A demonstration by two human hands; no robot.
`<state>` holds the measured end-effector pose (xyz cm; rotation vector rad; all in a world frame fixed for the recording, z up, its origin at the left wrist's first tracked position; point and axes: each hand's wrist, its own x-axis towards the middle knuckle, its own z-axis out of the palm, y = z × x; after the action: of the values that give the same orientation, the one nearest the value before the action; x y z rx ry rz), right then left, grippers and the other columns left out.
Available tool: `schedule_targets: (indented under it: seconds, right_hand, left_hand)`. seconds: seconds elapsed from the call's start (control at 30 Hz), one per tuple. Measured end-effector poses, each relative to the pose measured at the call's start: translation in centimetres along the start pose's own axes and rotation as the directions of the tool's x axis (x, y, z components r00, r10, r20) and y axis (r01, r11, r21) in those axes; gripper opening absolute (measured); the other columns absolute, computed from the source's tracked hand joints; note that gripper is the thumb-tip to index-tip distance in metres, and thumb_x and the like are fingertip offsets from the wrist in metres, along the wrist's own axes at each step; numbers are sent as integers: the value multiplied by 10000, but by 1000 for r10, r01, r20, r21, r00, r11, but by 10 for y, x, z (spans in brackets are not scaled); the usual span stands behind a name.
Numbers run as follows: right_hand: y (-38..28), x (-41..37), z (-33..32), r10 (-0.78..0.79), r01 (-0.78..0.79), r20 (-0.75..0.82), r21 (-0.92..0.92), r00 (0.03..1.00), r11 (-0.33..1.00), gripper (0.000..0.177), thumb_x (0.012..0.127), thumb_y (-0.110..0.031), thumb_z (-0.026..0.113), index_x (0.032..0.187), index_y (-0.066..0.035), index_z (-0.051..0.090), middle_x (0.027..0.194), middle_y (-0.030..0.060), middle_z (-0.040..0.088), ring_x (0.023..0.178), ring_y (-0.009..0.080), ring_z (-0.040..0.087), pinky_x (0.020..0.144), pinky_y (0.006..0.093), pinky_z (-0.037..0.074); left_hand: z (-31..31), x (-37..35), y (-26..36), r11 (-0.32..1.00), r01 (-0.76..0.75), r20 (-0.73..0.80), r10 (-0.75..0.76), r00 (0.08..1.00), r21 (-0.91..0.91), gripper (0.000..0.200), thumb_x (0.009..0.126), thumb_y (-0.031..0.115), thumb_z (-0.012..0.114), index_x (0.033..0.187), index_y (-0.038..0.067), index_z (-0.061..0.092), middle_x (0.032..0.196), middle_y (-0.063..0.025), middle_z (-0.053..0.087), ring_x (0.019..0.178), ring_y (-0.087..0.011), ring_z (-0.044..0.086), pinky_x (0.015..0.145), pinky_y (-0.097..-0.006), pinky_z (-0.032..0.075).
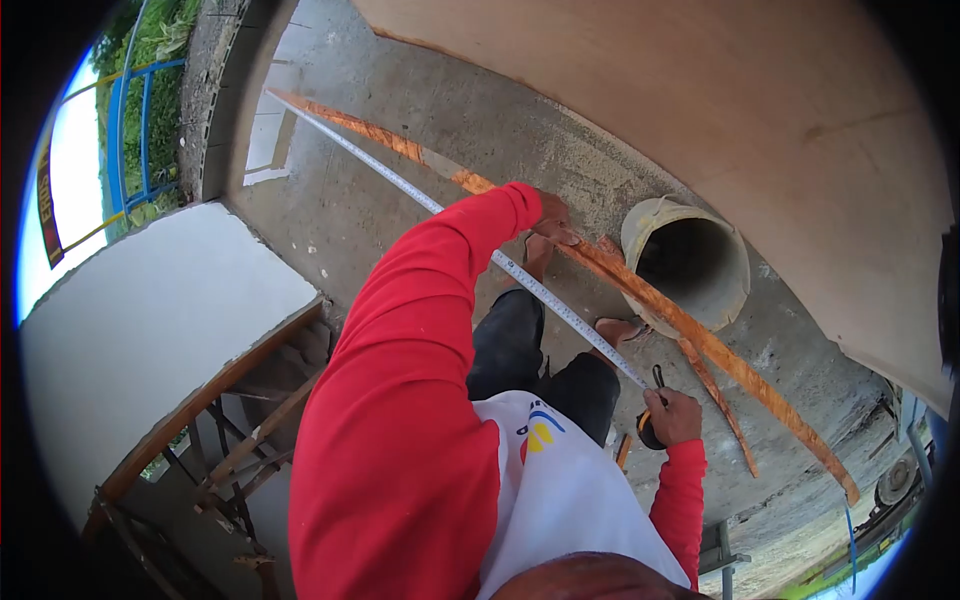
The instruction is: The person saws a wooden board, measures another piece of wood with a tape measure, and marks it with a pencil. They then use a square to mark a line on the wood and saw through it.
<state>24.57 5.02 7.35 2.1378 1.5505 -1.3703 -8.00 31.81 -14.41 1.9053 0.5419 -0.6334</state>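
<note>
Currently in the right hand [675, 415]: a black-and-yellow tape measure [651, 430], fingers closed around its case.
Left hand [553, 215]: laid on the long wooden strip [740, 370], fingers at its edge; I cannot tell whether they close around it.
Tape blade [560, 308]: drawn out from the case, passing under the left forearm and running to the upper left, where it meets the far end of the strip.
Long strip: reddish-brown and mottled, slanting from the upper left to the lower right, across the front of the bucket [737, 292].
Bucket: pale, its round mouth showing a dark inside.
Shorter wooden strip [715, 398]: beside the long one, near the bucket, over the concrete floor [400, 240].
Clothing: red sleeves [400, 330], a white shirt front [530, 490] with a coloured print, dark legwear [508, 345].
Feet: bare-toed, one near the left hand, the other below the bucket.
Left side: a white panel [150, 320] edged with wood, railings [148, 130] beyond.
Upper right: a broad brown surface [680, 90].
</note>
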Motion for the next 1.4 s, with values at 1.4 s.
schedule_targets:
  seconds: [1.4]
  right_hand:
    - [26, 175, -31, 206, -193, -3, -362, 979, 912, 422, 899, -513, 531, 901, -143, 734, 823, 171, 679, 816, 389, 649, 753, 498, 506]
  left_hand:
    - [15, -78, -244, 835, 542, 192, -550, 813, 95, 628, 906, 608, 485, 1132, 35, 607, 1095, -216, 653, 1033, -371, 625, 885, -460, 465]
